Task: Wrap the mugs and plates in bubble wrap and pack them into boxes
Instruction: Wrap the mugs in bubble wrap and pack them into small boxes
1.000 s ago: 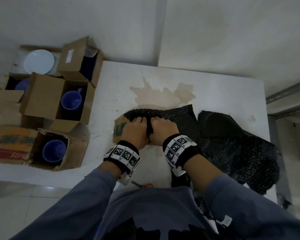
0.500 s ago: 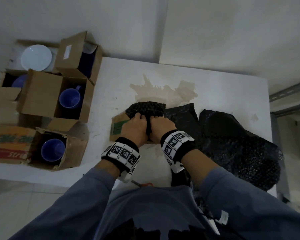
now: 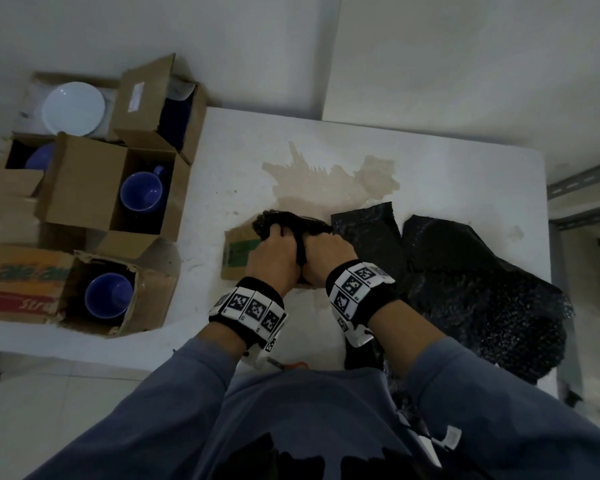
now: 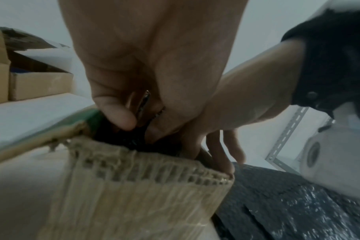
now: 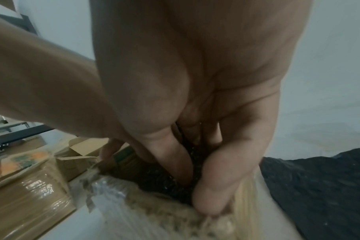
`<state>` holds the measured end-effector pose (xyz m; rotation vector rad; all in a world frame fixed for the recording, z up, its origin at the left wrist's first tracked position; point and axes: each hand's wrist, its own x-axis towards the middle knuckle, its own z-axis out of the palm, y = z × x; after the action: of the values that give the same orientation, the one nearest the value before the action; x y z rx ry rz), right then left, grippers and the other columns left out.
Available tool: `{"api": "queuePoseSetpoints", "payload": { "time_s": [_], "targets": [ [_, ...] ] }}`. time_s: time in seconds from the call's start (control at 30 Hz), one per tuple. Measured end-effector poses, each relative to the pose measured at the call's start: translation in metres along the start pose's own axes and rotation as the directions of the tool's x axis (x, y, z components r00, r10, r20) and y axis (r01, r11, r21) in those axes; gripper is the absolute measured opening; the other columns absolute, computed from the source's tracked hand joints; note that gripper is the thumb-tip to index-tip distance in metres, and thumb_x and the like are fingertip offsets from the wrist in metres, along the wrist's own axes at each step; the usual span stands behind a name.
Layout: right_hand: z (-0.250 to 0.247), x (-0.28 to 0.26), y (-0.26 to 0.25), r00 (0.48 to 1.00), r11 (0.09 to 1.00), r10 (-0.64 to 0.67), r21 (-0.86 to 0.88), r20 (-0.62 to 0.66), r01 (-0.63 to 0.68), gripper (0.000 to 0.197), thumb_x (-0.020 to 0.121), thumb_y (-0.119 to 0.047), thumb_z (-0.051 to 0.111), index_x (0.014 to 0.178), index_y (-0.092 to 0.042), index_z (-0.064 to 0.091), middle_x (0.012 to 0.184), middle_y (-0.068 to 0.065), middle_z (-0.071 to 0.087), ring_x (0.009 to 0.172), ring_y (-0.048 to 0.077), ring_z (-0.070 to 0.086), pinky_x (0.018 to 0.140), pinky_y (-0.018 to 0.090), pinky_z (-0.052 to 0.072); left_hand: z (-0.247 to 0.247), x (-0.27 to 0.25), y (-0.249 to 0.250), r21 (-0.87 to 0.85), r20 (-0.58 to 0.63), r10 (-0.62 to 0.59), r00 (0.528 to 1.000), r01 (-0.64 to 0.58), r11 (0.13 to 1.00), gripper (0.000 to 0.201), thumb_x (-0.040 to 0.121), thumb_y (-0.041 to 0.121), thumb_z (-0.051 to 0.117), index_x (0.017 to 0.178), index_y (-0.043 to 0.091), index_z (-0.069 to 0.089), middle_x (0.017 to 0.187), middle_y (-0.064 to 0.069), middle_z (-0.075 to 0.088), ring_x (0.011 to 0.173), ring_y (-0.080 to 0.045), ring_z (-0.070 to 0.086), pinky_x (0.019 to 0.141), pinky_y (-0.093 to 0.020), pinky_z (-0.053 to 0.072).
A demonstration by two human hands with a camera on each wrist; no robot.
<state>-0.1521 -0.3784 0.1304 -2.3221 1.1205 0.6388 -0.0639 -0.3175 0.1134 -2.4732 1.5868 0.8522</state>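
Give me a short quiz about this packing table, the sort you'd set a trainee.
1. True or false: both the left hand and the right hand are on the black bubble-wrapped bundle.
2. Into what is the bundle being pushed? A) a small cardboard box B) a plastic tub C) a drawer
3. Fill in: the mugs in the open boxes at the left, like the blue mug, are ____ in colour.

Key: 1 true; 2 A; 3 blue.
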Motion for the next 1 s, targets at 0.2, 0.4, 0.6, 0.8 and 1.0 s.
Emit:
{"api": "queuePoseSetpoints", "payload": {
  "time_s": [0.2,0.4,0.6,0.8,1.0],
  "targets": [
    [-0.013,-0.006,0.004,0.997,0.994,-0.069,-0.088,-0.032,0.066,0.021,0.092,-0.018,0.053,0.111,-0.013,0.060,0.108,0.010,0.063,0.096,0.032,0.063,0.070,0.036,0.041,-0.001,0.015,0.002,0.158,0.149,-0.003,0.989,-0.021,0.987,0.047,0.096,0.023,0.052,0.137,0.003,0.045,0.143,-0.019,0.035,0.097,-0.033,0.063,0.074,-0.038,0.048],
    [-0.003,-0.003,0.002,1.000,0.999,-0.018,-0.040,-0.011,0.018,0.028,0.092,-0.020,0.055,0.118,-0.011,0.057,0.113,0.011,0.063,0.103,0.033,0.061,0.072,0.037,0.043,0.003,0.010,-0.006,0.009,0.122,0.013,0.992,-0.015,1.000,0.040,0.094,0.019,0.053,0.132,0.006,0.049,0.139,-0.017,0.038,0.094,-0.036,0.063,0.079,-0.042,0.052],
    [-0.005,-0.002,0.010,1.000,0.998,-0.019,0.055,0.024,0.018,0.033,0.090,-0.022,0.055,0.122,-0.012,0.055,0.115,0.013,0.060,0.103,0.035,0.061,0.077,0.040,0.050,0.007,-0.007,0.002,-0.099,-0.078,-0.015,0.997,0.007,0.995,0.046,0.089,0.011,0.056,0.133,0.007,0.043,0.136,-0.012,0.038,0.097,-0.036,0.061,0.070,-0.044,0.050],
    [-0.014,-0.012,0.009,0.991,0.992,-0.105,-0.085,-0.080,0.098,0.021,0.091,-0.019,0.052,0.110,-0.012,0.059,0.106,0.009,0.063,0.095,0.032,0.062,0.069,0.036,0.042,0.001,0.008,0.002,0.024,0.013,0.012,1.000,-0.013,1.000,0.044,0.092,0.022,0.057,0.131,0.008,0.041,0.131,-0.011,0.045,0.100,-0.033,0.061,0.068,-0.038,0.043],
    [0.001,-0.002,0.008,0.995,0.997,-0.060,-0.053,-0.077,0.056,0.036,0.093,-0.021,0.053,0.127,-0.012,0.050,0.122,0.009,0.059,0.107,0.033,0.060,0.072,0.037,0.041,-0.003,0.006,-0.001,-0.026,0.096,0.040,0.995,-0.038,0.999,0.037,0.094,0.020,0.052,0.129,0.010,0.047,0.127,-0.010,0.049,0.105,-0.033,0.060,0.076,-0.041,0.047]
  ]
}}
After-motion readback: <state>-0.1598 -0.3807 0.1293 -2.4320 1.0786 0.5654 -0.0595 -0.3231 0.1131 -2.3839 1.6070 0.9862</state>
